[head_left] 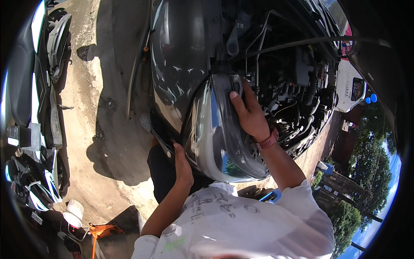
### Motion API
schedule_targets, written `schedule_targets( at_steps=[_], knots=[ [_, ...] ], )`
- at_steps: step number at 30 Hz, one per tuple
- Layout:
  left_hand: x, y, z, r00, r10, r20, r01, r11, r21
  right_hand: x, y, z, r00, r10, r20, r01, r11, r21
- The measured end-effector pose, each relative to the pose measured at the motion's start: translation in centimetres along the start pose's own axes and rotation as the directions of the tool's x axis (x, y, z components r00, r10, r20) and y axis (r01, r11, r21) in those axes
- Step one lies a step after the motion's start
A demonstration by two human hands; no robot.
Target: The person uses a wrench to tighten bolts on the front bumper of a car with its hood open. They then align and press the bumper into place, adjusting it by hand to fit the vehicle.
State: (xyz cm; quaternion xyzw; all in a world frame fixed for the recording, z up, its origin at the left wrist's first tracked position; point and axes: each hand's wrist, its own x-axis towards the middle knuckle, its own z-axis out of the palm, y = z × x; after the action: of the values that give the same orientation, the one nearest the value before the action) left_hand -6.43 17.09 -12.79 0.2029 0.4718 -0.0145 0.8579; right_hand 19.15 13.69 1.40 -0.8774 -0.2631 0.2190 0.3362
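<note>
White shirt (258, 220) at the bottom, headlight (207, 134) at the centre, hands at both its sides

Just above the shirt, the large headlight fills the middle of the frame, between the glossy dark fender (179, 47) at upper left and the engine bay (297, 77) at upper right. It looks like a stiff, bulky plastic shell, probably light enough for two hands yet awkward. Its smooth curved cover would likely slip under dry fingers, and could scratch or crack if knocked. The firm rim and the housing behind seem better places to take hold than the shiny face.

The right hand (252, 116), wearing a reddish wristband (268, 139), is right of centre on the headlight's inner edge. Its thumb lies over the rim while the fingers reach down the engine side, partly hidden; this grip looks clamped on that edge, thumb and fingers moderately apart.

The left hand (183, 167), lower and left of centre, is at the outer side, beside a dark flap (160, 137). Its fingers are mostly hidden, so I cannot tell whether that grip is closed on anything.
</note>
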Motion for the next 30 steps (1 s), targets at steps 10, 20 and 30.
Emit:
schedule_targets(
  at_steps=[10, 20, 30],
  knots=[
    [-1.5, 3.5, 2.4, 0.997, -0.081, -0.007, 0.08, 0.996, -0.046, 0.5, 0.8, -0.5, 0.996, -0.044, 0.072, 0.04, 0.997, 0.06],
    [-1.3, 2.9, 2.5, 0.996, -0.073, -0.054, 0.07, 0.996, -0.062, 0.5, 0.9, -0.2, 0.996, -0.053, 0.074, 0.05, 0.997, 0.051],
    [-1.5, 3.1, 1.6, 0.999, 0.032, 0.037, -0.025, 0.983, -0.184, -0.1, 0.7, 0.6, 0.994, 0.094, 0.053, -0.1, 0.986, 0.133]
  ],
)
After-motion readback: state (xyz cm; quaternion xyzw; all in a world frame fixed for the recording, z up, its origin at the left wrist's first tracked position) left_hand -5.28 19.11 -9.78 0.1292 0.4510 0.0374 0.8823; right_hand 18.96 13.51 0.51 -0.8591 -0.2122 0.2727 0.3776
